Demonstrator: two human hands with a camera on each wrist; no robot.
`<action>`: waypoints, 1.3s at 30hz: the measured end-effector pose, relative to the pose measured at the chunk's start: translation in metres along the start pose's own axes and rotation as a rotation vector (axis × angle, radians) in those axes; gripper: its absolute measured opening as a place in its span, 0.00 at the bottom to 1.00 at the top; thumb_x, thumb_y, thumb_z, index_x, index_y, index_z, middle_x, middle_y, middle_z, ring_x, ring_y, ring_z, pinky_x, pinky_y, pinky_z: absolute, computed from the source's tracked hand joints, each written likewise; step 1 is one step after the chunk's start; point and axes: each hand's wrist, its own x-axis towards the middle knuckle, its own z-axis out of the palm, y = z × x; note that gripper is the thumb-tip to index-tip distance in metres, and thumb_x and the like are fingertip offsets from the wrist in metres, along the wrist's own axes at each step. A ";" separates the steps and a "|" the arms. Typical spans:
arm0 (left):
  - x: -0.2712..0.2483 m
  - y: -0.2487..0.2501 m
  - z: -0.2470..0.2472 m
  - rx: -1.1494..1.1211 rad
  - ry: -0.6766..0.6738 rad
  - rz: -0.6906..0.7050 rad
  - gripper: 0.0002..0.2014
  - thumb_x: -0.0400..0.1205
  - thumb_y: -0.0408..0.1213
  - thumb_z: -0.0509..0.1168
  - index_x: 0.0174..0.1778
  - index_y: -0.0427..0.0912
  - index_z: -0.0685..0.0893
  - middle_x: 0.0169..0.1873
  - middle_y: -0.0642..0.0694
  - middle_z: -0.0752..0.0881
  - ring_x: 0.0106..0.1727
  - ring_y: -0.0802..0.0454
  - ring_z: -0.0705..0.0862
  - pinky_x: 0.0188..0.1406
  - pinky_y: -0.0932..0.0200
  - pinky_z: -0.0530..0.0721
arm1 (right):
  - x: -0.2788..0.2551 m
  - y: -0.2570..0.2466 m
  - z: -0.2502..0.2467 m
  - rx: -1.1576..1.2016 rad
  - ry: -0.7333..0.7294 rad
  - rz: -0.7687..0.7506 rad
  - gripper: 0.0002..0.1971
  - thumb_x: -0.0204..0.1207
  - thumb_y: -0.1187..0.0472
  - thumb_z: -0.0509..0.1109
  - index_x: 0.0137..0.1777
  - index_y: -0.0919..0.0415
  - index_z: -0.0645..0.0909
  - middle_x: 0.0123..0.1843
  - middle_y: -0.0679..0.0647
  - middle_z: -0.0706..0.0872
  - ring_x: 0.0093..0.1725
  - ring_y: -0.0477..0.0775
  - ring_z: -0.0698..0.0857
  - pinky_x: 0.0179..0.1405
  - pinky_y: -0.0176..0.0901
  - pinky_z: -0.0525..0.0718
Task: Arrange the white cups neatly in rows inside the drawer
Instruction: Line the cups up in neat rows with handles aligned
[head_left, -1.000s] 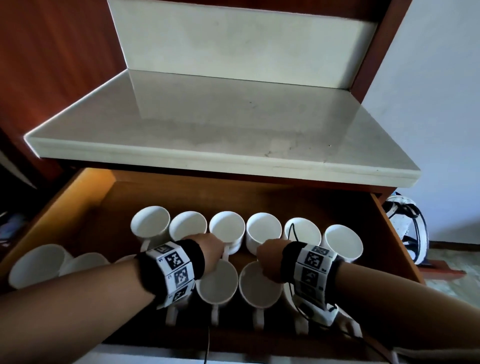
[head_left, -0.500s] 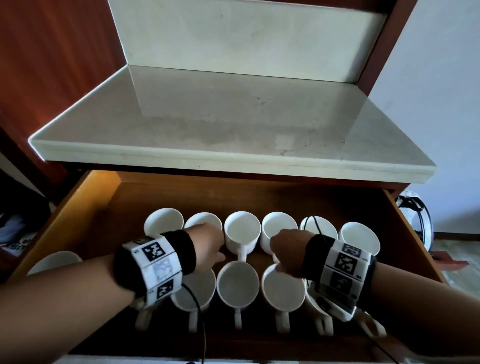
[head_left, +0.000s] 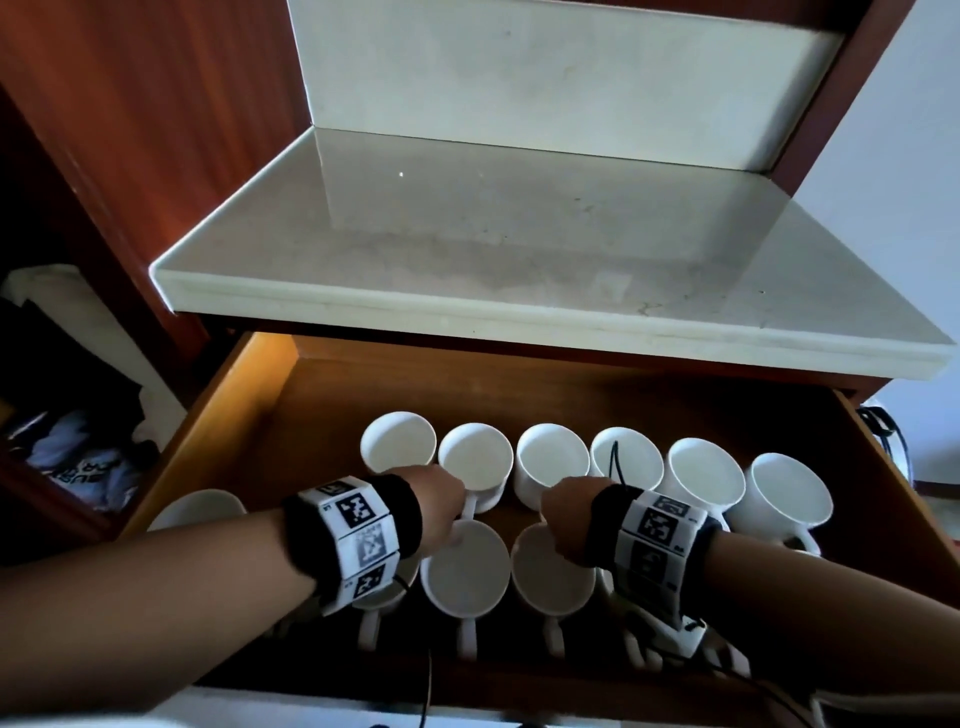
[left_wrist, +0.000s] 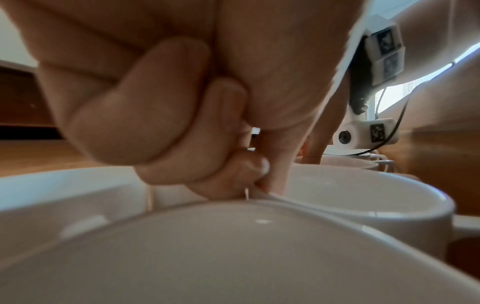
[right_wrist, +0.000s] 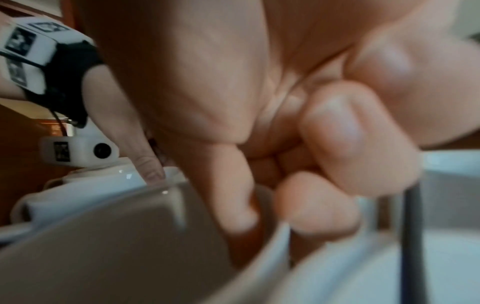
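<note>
The open wooden drawer (head_left: 249, 395) holds white cups in two rows with their handles towards me. The back row (head_left: 706, 478) has several cups, and the front row (head_left: 465, 566) lies partly under my wrists. My left hand (head_left: 439, 501) sits in the gap between the rows by the second back cup (head_left: 475, 457). In the left wrist view its curled fingers (left_wrist: 241, 170) and thumb pinch a white cup edge; rim or handle, I cannot tell. My right hand (head_left: 563, 512) is by the third back cup (head_left: 550, 457), its thumb and fingers (right_wrist: 319, 203) curled round a white piece of cup.
A lone white cup (head_left: 200, 506) stands at the drawer's left front. A pale stone countertop (head_left: 519, 270) overhangs the back of the drawer. A black cable (head_left: 615, 462) arches over a back-row cup. Clothes (head_left: 78, 457) lie in a dark space on the left.
Both hands have shifted left along the gap between the rows by about one cup. The head view has swung, so the drawer sits further right in the picture.
</note>
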 end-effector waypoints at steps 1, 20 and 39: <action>0.001 0.002 0.000 0.014 0.008 0.009 0.16 0.86 0.46 0.60 0.53 0.37 0.84 0.49 0.40 0.87 0.50 0.42 0.86 0.45 0.53 0.81 | 0.002 0.001 0.001 -0.002 -0.015 0.000 0.14 0.80 0.61 0.65 0.62 0.67 0.80 0.61 0.62 0.86 0.61 0.61 0.86 0.55 0.49 0.83; -0.013 -0.030 0.002 -0.099 0.185 0.079 0.21 0.85 0.52 0.59 0.37 0.38 0.82 0.45 0.40 0.88 0.51 0.43 0.85 0.45 0.57 0.77 | -0.014 -0.013 -0.028 0.004 0.103 0.051 0.15 0.80 0.57 0.67 0.61 0.65 0.81 0.61 0.60 0.86 0.61 0.61 0.86 0.55 0.49 0.83; -0.030 -0.063 0.027 -0.045 0.010 -0.091 0.10 0.85 0.39 0.60 0.48 0.39 0.84 0.42 0.42 0.83 0.42 0.46 0.81 0.38 0.58 0.75 | 0.021 -0.059 -0.034 -0.047 -0.001 -0.098 0.15 0.81 0.59 0.65 0.63 0.67 0.81 0.62 0.63 0.85 0.64 0.63 0.84 0.59 0.49 0.81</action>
